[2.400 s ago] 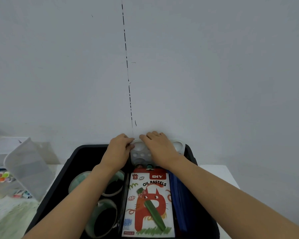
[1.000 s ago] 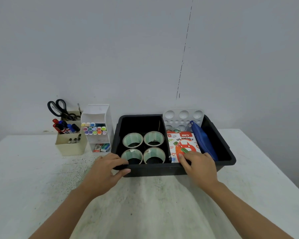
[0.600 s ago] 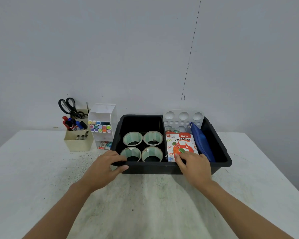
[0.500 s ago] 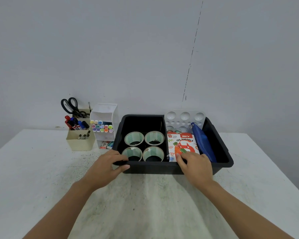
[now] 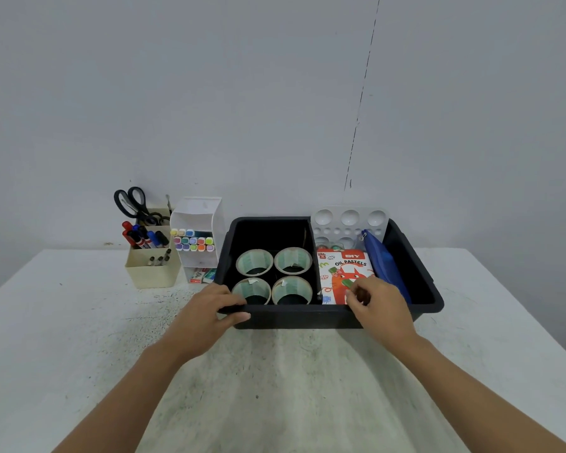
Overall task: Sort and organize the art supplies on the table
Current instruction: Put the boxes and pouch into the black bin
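While the left hand grips the front rim of the black bin, the right hand curls over that rim, fingertips at the oil pastels box. Inside the bin sit four tape rolls, a blue pouch and a white palette. A marker organizer stands just left of the bin on the table.

L hand & R hand bare; both forearms bare to frame edge.
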`<state>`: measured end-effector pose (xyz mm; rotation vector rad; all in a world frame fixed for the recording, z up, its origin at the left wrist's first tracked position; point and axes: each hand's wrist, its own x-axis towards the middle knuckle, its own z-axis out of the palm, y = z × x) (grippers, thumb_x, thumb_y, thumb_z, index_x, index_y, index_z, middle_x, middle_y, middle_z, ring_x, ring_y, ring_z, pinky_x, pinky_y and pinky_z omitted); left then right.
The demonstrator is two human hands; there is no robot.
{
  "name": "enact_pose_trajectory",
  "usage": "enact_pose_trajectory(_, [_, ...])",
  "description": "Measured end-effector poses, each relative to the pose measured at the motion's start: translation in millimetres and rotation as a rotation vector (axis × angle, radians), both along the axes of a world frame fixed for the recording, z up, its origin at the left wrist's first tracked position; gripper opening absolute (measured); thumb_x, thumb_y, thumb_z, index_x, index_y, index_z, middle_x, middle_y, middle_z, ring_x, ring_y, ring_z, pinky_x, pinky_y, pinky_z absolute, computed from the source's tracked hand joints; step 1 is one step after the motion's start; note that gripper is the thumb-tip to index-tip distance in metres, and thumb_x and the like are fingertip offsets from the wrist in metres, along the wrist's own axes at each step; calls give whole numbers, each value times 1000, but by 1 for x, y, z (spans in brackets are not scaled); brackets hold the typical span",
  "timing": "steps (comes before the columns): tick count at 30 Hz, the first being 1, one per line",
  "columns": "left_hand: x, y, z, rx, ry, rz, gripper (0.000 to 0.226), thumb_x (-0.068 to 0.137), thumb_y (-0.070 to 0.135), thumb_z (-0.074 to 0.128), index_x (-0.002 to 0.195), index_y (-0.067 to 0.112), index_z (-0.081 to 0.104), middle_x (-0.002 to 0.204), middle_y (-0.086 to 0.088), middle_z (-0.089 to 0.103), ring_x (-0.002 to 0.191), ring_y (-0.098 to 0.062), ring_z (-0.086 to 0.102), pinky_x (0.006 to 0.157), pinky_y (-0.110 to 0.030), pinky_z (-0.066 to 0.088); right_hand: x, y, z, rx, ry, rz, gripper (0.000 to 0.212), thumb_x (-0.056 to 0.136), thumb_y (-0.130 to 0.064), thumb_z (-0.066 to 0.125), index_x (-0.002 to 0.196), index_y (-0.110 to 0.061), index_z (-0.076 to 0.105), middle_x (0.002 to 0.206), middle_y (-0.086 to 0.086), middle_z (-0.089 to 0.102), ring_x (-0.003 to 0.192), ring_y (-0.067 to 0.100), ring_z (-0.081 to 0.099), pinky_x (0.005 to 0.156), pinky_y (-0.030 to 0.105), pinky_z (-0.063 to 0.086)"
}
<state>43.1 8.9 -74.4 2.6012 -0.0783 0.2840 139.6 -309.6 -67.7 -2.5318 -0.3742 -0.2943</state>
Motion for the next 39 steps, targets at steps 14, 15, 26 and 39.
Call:
enact_pose_trajectory(14, [1, 0, -1, -4, -12, 14, 23, 89, 41, 68, 110, 32, 72, 89, 16, 56, 89, -4, 51, 74, -17, 40, 51, -44, 21, -448, 117, -197, 20, 93, -40, 63, 101, -22, 61, 82, -5, 60, 70, 13, 61, 74, 29, 58])
enact_pose_trajectory(15, [1, 0, 0, -8, -12, 16, 23, 89, 41, 68, 110, 32, 72, 89, 15, 57, 89, -3, 51, 74, -18, 42, 51, -44, 21, -457, 114, -188, 19, 94, -40, 63, 100, -22, 61, 82, -6, 60, 70, 13, 61, 74, 28, 58])
enact_pose_trajectory(26, [-2, -2, 4, -1, -15, 19, 22, 88, 42, 69, 108, 33, 72, 91, 15, 60, 89, -3, 53, 79, -28, 50, 36, -35, 16, -325, 152, -211, 32, 92, -51, 64, 92, -20, 68, 83, -4, 62, 71, 12, 61, 67, 27, 56])
enact_pose_trajectory(39, [-7, -2, 6, -125, 22, -7, 20, 94, 32, 65, 113, 31, 72, 100, 25, 59, 97, 4, 55, 83, -18, 48, -29, 7, -4, 242, 10, -157, 20, 92, -32, 70, 107, -19, 70, 114, 1, 65, 111, 18, 60, 87, 48, 57])
